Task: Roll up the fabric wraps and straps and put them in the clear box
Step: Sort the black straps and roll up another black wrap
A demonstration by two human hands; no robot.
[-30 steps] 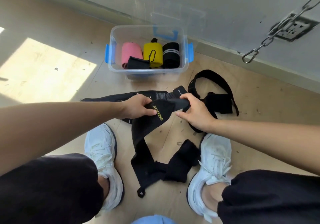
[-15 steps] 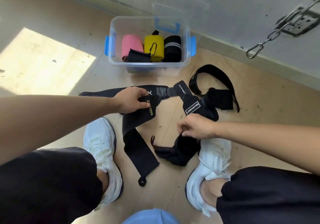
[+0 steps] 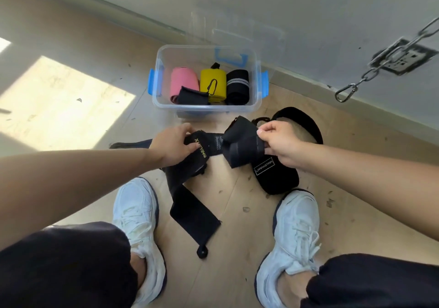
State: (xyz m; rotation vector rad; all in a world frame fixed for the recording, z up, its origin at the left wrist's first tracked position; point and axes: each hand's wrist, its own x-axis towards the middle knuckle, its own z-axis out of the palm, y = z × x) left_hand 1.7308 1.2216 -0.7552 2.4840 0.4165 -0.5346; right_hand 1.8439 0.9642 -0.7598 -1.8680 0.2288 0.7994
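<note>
Floor [image 3: 71,108]: pale wood.
Box [image 3: 202,110]: clear with blue latches, open, just ahead of my hands.
Wrap [image 3: 215,144]: long and black, held between my 2 hands above the floor, not in the box; its tail trails down between my shoes [image 3: 137,210].
Strap [image 3: 275,177]: black, looped, on the floor under my right hand.
Left hand [image 3: 173,146]: fingers curled round the wrap's lettered end.
Right hand [image 3: 282,143]: pinching the folded end.
Rolls: 4 in the box, pink [image 3: 184,81], yellow [image 3: 212,79], striped black [image 3: 237,86], small black [image 3: 192,96].
</note>
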